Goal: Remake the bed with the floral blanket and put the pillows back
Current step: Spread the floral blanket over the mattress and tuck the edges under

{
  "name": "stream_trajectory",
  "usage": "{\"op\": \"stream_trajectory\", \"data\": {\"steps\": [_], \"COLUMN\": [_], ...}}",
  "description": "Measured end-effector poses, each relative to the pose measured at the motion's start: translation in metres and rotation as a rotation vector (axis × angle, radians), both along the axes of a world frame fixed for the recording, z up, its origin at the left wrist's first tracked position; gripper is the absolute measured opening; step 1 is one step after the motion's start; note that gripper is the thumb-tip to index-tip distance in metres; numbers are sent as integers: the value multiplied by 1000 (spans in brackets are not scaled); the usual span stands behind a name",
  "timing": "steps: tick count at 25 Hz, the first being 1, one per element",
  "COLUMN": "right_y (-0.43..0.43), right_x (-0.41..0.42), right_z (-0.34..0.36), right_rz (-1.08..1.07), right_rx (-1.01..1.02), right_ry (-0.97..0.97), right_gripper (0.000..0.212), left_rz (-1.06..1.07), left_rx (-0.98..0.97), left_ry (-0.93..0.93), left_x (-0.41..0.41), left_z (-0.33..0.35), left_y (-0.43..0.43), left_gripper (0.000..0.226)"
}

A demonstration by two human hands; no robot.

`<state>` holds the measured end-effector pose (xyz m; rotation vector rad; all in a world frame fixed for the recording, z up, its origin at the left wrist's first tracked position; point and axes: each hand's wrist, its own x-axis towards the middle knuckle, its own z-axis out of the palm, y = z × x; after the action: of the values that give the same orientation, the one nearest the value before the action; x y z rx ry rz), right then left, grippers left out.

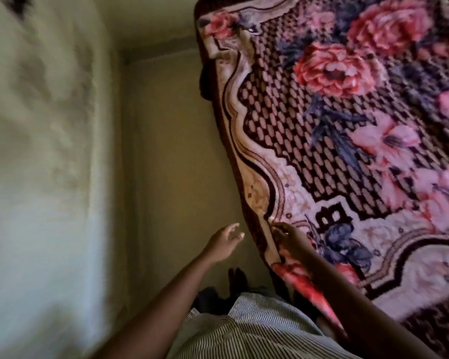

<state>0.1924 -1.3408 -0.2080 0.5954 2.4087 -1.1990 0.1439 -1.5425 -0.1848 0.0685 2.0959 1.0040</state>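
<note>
- Wall (36, 177) — pale and blurred, well to the left of the left hand.
- Floor (171, 151) — a tan strip running between the wall and the blanket, passing beneath the left hand.
- Left hand (224, 242) — fingers spread apart, holding nothing. It hovers over the floor just beside the blanket's hanging edge and does not touch it.
- Striped shirt (257, 332) — below both hands, at the bottom of the view.
- Right hand (287, 235) — just right of the left hand, fingertips (277, 230) bent down onto the blanket's pale wavy border at its side edge. The hand is in shadow, so it cannot be told whether it pinches the cloth or only rests on it.
- Floral blanket (347, 125) — spread flat, reaching ahead and to the right of the right hand. It shows pink roses on a dark checked field, and its near side edge drops toward the floor. A red-patterned part lies under the right forearm.
</note>
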Motion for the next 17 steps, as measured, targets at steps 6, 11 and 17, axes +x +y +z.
{"op": "stream_trajectory", "data": {"steps": [6, 11, 17], "right_y": [3, -42, -161], "right_x": [36, 83, 131], "right_z": [-9, -7, -37], "right_rz": [-453, -1096, -1799], "right_rx": [-31, -82, -144], "right_ry": [-1, 87, 138], "right_gripper": [23, 21, 25], "left_rz": [-520, -1126, -1658], "left_rx": [63, 161, 362], "left_ry": [199, 375, 457], "left_x": [-48, -53, -20], "left_z": [-6, -22, -43], "left_y": [62, 88, 56], "left_gripper": [43, 45, 50]}}
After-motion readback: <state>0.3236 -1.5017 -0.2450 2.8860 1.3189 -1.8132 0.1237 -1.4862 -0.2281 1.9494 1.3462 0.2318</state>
